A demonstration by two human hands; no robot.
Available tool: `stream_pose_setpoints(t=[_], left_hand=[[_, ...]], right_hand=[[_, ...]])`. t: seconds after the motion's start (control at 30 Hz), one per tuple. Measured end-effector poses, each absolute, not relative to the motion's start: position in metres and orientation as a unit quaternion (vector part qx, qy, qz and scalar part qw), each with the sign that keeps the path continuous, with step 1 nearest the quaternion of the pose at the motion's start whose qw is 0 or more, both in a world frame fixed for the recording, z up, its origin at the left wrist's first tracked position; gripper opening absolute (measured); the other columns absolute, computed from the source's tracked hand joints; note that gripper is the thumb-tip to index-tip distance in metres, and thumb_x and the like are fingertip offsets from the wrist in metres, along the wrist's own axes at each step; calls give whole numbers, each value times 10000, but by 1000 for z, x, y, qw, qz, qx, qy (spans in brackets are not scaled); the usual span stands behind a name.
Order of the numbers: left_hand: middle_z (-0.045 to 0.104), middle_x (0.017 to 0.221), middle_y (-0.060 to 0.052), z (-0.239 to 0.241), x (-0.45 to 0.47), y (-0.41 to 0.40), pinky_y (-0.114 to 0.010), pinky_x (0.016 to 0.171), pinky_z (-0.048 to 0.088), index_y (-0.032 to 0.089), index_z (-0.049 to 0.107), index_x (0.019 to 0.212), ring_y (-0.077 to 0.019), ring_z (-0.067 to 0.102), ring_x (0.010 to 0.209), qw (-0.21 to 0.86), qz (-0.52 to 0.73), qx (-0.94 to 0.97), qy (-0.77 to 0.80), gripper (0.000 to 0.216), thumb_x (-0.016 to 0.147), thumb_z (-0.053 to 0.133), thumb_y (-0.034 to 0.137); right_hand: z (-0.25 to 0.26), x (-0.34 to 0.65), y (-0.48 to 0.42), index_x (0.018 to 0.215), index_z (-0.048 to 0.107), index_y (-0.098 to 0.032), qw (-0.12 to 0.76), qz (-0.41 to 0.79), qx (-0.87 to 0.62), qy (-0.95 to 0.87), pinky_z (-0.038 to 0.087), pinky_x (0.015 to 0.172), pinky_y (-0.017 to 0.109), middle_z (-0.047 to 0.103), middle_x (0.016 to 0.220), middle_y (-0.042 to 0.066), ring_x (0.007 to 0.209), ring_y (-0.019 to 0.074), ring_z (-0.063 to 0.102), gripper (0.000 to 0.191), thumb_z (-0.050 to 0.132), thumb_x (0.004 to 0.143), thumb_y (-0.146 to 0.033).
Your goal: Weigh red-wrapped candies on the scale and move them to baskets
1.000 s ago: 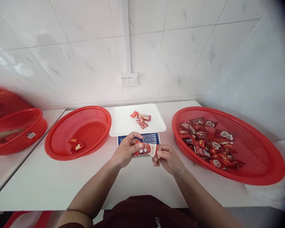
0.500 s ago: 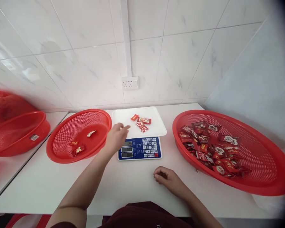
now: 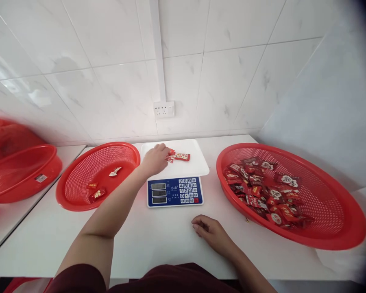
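In the head view, near centre of frame: left hand (image 3: 157, 159) stretched over the white tray (image 3: 198, 162), fingers bent down at the packets; fingertips hidden, so impossible to say whether gripping one or merely touching. Flowered packet (image 3: 170, 159) mostly behind those fingers; small red packet (image 3: 172, 151) just beyond, partly covered; patterned packet (image 3: 182, 156) flat on the tray, right of the hand. Tray set on the scale (image 3: 174, 193), presumably to carry load; keypad turned toward bottom of frame, likely for easy reading and pressing. Display digits too dim to read. Lower centre: right hand (image 3: 212, 231) resting on the worktop (image 3: 158, 252), loosely curled, slight gap at thumb, nothing seen inside; perhaps kept out of the other arm's way. Left of frame: perforated basket (image 3: 126, 150) with pale wrapper (image 3: 115, 171) and two red packets, contents of wrapper not discernible. Right of frame: larger basket (image 3: 329, 203) with packet heap (image 3: 274, 195), probably held in by the raised wall; lower layers buried. Far left: third basket (image 3: 53, 162), cut off by the edge, contents unclear.
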State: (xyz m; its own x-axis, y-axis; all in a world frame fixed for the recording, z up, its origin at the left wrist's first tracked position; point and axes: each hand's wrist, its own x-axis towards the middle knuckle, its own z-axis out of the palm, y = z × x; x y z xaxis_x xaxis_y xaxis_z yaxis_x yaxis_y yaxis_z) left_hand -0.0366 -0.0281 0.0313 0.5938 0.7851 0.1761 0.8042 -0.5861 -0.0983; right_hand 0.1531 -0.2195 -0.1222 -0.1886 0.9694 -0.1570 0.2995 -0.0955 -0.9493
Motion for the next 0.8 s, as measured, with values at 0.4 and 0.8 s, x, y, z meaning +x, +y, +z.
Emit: stream_pose_setpoints(t=[0.4, 0.8], left_hand=[[593, 1154, -68, 39, -94, -32, -343, 794, 465, 232, 549, 1096, -250, 518, 1090, -18, -79, -807, -585, 307, 874, 407, 389], [634, 1009, -117, 5, -11, 26, -315, 695, 437, 161, 506, 1052, -254, 593, 914, -71, -66, -831, -548, 253, 801, 490, 188]], right_hand=[[-116, 151, -214, 849, 575, -176, 320, 537, -536, -568, 402, 607, 269, 496, 614, -29, 600, 141, 502, 193, 485, 809, -342], [-120, 152, -219, 833, 580, -181, 347, 523, -544, -556, 412, 621, 277, 522, 629, -15, 616, 149, 513, 198, 504, 794, -360]])
